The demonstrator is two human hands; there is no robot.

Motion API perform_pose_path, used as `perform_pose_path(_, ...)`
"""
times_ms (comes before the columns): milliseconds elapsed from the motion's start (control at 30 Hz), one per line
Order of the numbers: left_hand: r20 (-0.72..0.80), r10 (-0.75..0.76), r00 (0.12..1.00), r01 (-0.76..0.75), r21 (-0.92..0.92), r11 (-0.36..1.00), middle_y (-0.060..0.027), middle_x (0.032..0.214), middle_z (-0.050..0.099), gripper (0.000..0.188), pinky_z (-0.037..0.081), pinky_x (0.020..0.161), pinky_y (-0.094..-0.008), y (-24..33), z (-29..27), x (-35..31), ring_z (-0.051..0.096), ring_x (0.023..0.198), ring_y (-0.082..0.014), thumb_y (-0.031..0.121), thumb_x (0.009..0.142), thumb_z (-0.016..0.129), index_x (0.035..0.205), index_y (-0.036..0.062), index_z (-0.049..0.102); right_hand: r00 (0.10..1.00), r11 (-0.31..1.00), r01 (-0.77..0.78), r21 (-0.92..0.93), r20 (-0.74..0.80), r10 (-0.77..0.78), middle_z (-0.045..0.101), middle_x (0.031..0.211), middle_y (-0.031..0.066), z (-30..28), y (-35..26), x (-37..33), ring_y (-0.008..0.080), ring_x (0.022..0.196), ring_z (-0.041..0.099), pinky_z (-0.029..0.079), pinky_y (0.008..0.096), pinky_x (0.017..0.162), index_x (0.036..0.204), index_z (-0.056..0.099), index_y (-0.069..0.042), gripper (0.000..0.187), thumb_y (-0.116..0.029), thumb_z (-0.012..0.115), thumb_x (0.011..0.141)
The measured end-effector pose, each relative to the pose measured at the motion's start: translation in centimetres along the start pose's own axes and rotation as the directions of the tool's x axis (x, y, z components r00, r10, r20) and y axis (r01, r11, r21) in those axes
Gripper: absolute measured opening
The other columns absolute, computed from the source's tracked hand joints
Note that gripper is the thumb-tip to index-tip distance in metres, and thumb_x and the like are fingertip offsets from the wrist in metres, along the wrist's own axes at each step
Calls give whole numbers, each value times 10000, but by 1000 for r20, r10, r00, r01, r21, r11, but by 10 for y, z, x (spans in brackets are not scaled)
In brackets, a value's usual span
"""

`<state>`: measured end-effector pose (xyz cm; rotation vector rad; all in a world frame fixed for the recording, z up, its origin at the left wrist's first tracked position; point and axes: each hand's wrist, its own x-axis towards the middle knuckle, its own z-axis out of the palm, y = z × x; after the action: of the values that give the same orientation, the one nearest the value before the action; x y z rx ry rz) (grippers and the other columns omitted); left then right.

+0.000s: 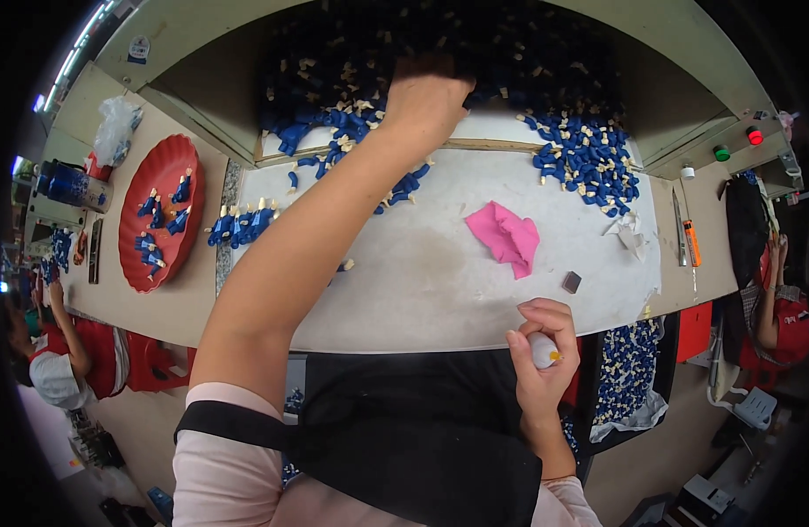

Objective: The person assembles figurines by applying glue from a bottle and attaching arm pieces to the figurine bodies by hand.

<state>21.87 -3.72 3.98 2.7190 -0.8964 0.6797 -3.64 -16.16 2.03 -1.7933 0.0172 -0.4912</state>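
My left hand (427, 105) reaches far forward under a shelf opening, into a heap of small blue pieces with cream ends (343, 114). Shadow and the back of the hand hide its fingers, so whether they are closed on a piece cannot be seen. At the near right edge of the white work surface (404, 290), my right hand (543, 382) is wrapped round a small white bottle (543, 351) with a yellow tip. Beyond the right hand lie a crumpled pink cloth (505, 235) and a small dark block (571, 282).
Left of the work surface, a red scalloped tray (134, 266) holds several blue figures; more figures (237, 225) stand in a row beside it. Another blue heap (589, 162), crumpled white paper (630, 234) and an orange-handled tool (691, 243) lie right. Co-workers sit at both sides.
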Motion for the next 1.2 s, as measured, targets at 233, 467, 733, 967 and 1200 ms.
perform_pose_path(233,155,-145,977,186,-298,936,-128,756,598,156,466,578,-334,13,-20,-2,576,628,-266,166,754,574,844,39,565,999,998,-51,-21,-8,51,499,958,110,-15,8,-1,55,588,425,359,179,589,893,532,6,215,40,583,686)
perform_pose_path(467,3,197,980,-182,-369,911,-110,1008,549,173,477,630,-335,42,-18,-95,576,758,-266,63,705,589,851,29,502,999,999,-35,-15,-16,35,524,914,128,-13,5,-1,94,549,441,385,209,588,905,531,-4,270,63,609,655)
perform_pose_path(733,230,130,964,12,-530,848,-135,1000,557,160,469,664,-328,46,-26,-87,575,772,-282,37,722,568,875,2,539,998,997,-61,52,-15,62,436,1011,149,-6,-2,-4,112,636,470,386,235,629,976,431,3,369,107,529,636)
perform_pose_path(967,328,43,944,168,-587,792,-141,905,589,271,470,726,-294,44,-57,-87,586,809,-209,1,750,547,1020,5,521,998,987,-12,160,65,1,362,1061,146,-13,0,-6,195,802,514,426,296,695,1023,376,9,332,-31,462,705)
perform_pose_path(1200,671,-38,740,566,-654,-502,-124,977,567,291,473,740,-273,64,-75,-145,570,884,-191,45,788,551,1071,31,487,989,981,-101,165,-95,118,421,990,133,-19,-27,-8,191,762,531,469,281,674,1050,467,16,363,2,585,707)
